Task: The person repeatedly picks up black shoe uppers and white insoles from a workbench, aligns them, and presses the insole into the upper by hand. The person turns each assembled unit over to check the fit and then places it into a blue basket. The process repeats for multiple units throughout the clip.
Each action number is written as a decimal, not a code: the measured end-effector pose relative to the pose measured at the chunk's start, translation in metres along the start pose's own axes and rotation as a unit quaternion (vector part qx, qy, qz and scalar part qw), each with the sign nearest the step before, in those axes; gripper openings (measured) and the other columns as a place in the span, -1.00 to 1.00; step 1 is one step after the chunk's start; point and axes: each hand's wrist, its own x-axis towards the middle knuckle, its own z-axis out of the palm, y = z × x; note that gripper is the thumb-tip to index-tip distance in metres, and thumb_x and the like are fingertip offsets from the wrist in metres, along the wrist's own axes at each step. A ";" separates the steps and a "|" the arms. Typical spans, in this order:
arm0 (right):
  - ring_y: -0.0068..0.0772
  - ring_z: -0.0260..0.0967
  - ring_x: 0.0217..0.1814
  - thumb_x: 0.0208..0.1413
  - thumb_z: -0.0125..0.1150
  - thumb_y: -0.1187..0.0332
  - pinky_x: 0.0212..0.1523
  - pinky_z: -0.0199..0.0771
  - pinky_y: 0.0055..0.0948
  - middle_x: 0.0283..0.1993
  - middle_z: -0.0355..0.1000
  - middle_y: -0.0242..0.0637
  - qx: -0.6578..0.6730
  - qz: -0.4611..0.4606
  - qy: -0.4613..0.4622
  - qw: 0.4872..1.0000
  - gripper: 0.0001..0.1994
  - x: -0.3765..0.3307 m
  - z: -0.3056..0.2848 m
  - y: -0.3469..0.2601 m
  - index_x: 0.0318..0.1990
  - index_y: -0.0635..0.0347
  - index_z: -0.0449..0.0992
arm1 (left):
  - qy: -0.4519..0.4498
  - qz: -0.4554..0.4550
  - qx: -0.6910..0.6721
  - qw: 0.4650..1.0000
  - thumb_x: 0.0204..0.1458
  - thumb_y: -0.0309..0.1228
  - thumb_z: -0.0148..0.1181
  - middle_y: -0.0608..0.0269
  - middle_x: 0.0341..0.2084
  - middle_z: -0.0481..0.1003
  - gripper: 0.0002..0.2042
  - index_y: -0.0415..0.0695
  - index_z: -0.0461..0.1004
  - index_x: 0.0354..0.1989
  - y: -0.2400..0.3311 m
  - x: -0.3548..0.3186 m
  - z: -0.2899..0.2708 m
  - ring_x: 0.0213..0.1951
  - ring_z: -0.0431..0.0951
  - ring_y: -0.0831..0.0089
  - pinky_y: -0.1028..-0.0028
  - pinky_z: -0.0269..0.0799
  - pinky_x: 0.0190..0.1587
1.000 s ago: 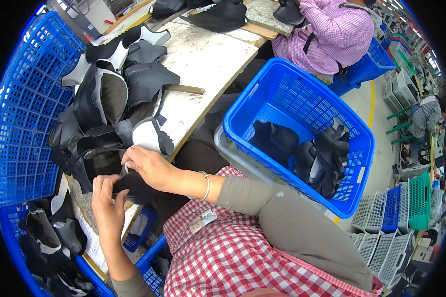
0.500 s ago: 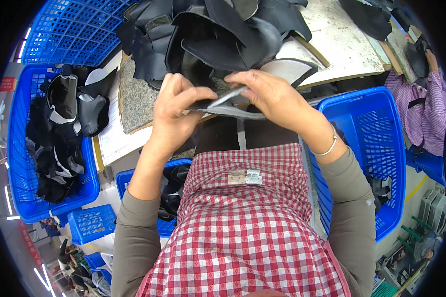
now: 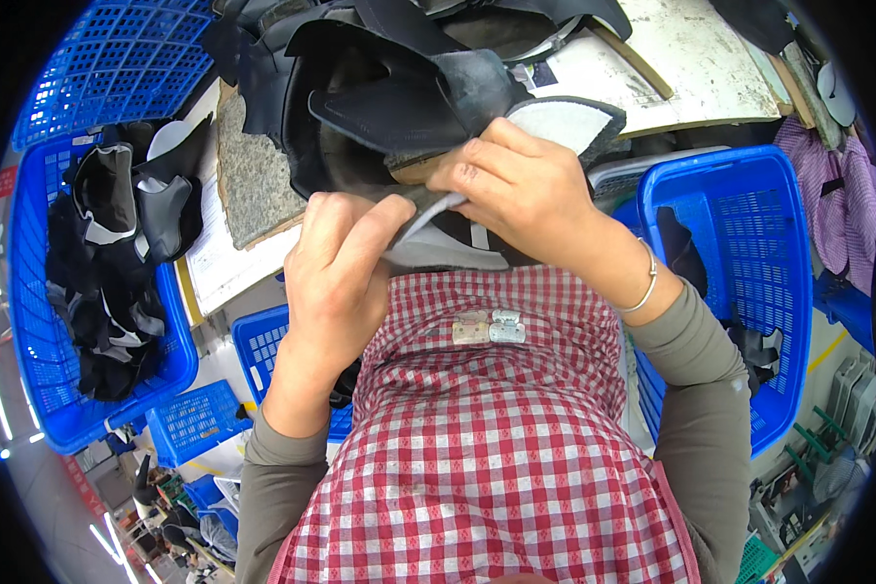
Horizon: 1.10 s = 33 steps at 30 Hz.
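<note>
In front of my waist, a black shoe upper piece with light grey lining (image 3: pixel 443 255) is stretched between my two hands, its grey inner side showing. My left hand (image 3: pixel 339 268) pinches one edge with bent fingers. Opposite it, my right hand (image 3: pixel 526 185), a bangle on its wrist, grips the other edge, thumb hidden beneath. Just beyond them a heap of black leather shoe uppers (image 3: pixel 384 112) lies on the bench. A piece with pale lining (image 3: pixel 569 127) sits beside my right hand at the bench edge.
A rough grey slab (image 3: pixel 258 185) lies on the white bench (image 3: pixel 686 73). At left, a blue basket (image 3: pixel 183 365) holds black uppers. Another blue basket (image 3: pixel 798 282) at right contains some pieces. A smaller one (image 3: pixel 261 341) stands near my left forearm. A co-worker's purple checked clothing (image 3: pixel 832 190) shows far right.
Both hands have come slightly nearer to me with the upper piece, and its grey lining has turned more into view. My view has shifted a little to the right.
</note>
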 end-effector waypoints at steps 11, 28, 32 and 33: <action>-0.57 0.49 -0.25 -0.13 0.39 0.33 -0.39 0.40 -0.53 -0.32 0.57 -0.57 -0.022 -0.049 -0.054 0.997 -0.85 -0.003 -0.007 -0.013 -0.33 0.00 0.68 | 0.097 0.091 0.048 0.990 -0.47 -0.41 0.35 0.25 -0.52 0.37 -0.50 -0.20 0.68 -0.17 -0.032 -0.027 0.010 -0.45 0.44 0.28 0.35 0.32 -0.45; -0.53 0.51 -0.32 -0.14 0.36 0.34 -0.36 0.40 -0.49 -0.32 0.62 -0.52 -0.004 -0.075 -0.131 0.989 -0.81 0.017 -0.027 -0.019 -0.30 0.07 0.69 | 0.070 0.089 0.049 0.992 -0.57 -0.38 0.39 0.27 -0.55 0.33 -0.57 -0.19 0.65 -0.35 -0.026 -0.022 -0.004 -0.48 0.42 0.29 0.36 0.28 -0.51; -0.43 0.47 -0.08 0.01 0.30 0.36 -0.08 0.34 -0.38 -0.29 0.63 -0.50 -0.013 -0.022 -0.267 0.963 -0.79 0.022 -0.045 -0.024 -0.19 0.14 0.72 | 0.069 0.029 0.050 0.996 -0.55 -0.54 0.38 0.24 -0.52 0.34 -0.59 -0.18 0.65 -0.33 -0.020 -0.008 -0.005 -0.43 0.45 0.23 0.31 0.31 -0.49; -0.35 0.46 -0.10 -0.03 0.31 0.44 -0.07 0.35 -0.38 -0.25 0.60 -0.38 0.028 0.006 -0.289 0.957 -0.60 0.022 -0.047 -0.024 0.04 0.19 0.68 | 0.085 0.030 0.046 0.995 -0.54 -0.58 0.37 0.24 -0.51 0.35 -0.59 -0.18 0.66 -0.32 -0.019 -0.006 -0.005 -0.41 0.45 0.22 0.30 0.31 -0.48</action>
